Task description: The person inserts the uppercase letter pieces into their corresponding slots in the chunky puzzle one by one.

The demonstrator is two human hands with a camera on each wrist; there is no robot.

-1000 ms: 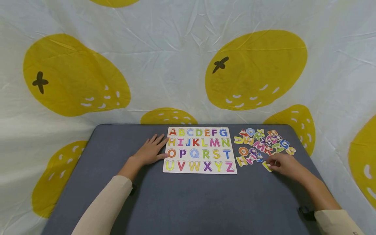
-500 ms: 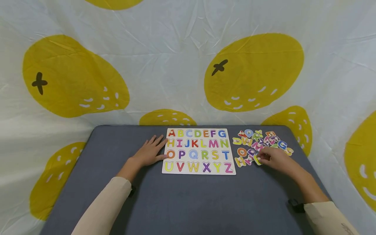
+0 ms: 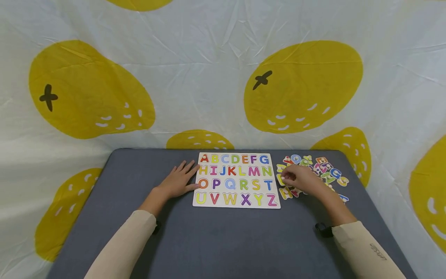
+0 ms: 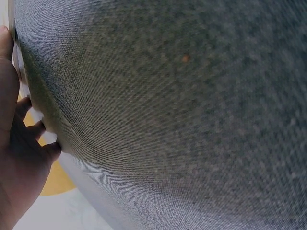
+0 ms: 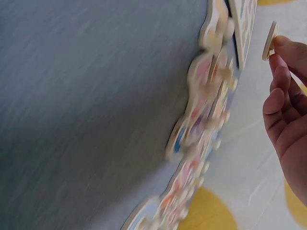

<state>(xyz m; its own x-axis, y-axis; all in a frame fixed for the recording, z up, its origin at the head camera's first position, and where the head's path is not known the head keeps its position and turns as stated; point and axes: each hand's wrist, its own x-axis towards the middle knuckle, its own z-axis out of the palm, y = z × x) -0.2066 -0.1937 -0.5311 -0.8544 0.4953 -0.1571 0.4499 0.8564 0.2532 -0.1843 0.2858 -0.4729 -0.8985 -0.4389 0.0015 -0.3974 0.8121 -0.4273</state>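
A white alphabet puzzle board (image 3: 237,206) with coloured letters A to Z lies flat on the grey table. My left hand (image 3: 175,182) is spread at its left edge, thumb and a fingertip touching the border. In the left wrist view, that hand (image 4: 24,167) shows straight fingers at the far left. Just right of the board, my right hand (image 3: 303,180) pinches a yellow letter puzzle piece (image 3: 280,179), mostly covered by the fingers. The right wrist view shows this piece (image 5: 270,42) edge-on between thumb and fingertips, raised above the loose pieces.
Several loose knobbed letter pieces (image 3: 335,173) lie in a cluster right of the board, partly under my right hand and forearm. A yellow H piece (image 3: 285,193) sits close to the board's right edge. White cloth with yellow fruit shapes (image 3: 303,85) hangs behind the table (image 3: 223,244).
My right hand has moved left with the yellow piece, from the near side of the loose pieces to beside the board's right edge. The left hand has stayed in place.
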